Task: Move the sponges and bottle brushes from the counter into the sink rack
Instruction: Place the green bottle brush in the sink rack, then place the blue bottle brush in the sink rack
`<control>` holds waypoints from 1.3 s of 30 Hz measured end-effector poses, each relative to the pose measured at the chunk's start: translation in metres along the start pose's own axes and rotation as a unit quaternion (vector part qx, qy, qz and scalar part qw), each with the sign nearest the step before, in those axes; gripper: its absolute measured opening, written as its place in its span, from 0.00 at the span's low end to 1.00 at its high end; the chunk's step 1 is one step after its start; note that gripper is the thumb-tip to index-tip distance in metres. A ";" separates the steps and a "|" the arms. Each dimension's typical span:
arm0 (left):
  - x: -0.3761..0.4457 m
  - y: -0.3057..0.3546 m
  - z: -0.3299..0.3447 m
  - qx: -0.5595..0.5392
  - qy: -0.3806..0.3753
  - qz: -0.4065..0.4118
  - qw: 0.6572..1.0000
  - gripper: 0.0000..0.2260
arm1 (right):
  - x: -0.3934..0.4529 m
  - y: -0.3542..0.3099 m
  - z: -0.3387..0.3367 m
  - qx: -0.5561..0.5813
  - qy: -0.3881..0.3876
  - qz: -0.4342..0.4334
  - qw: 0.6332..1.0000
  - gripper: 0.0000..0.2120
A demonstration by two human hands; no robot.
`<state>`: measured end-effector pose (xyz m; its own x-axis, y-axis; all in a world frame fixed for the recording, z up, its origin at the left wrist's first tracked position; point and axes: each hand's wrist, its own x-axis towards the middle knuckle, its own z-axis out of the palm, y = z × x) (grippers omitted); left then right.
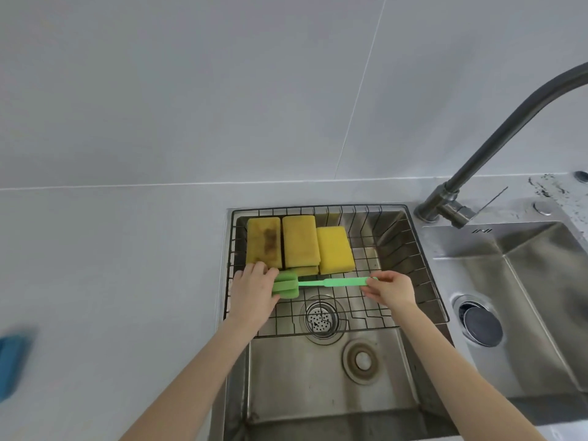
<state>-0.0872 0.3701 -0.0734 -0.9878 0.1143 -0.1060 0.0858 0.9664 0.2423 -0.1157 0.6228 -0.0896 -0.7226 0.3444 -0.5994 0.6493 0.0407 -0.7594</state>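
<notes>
Two hands were on one green foam-headed bottle brush over the black wire sink rack: left hand fingers curled around the foam head, right hand pinching the flat handle end. Yellow rectangular sponges already lay in the rack behind it. Step looked like placing the brush; next move probably lower and let go. Blurred blue object sat far left on the white counter

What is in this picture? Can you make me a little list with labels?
place: sink with a wire rack across its far end
in rack: yellow sponges, side by side
being held: green bottle brush, lying crosswise over the rack
left hand: on the brush's foam head
right hand: pinching the handle end
counter: blurry blue thing at the left edge
faucet: right of the rack
</notes>
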 end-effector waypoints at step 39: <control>-0.074 -0.063 -0.052 -0.024 0.009 -0.031 0.999 0.29 | -0.157 0.019 0.165 -0.376 -0.213 -0.396 0.810 0.22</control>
<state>-0.0266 0.2887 -0.0309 -0.9931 0.0504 -0.1057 0.0187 0.9594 0.2813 -0.0294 0.4153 -0.0517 -0.8952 -0.4180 -0.1545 -0.2126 0.7053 -0.6762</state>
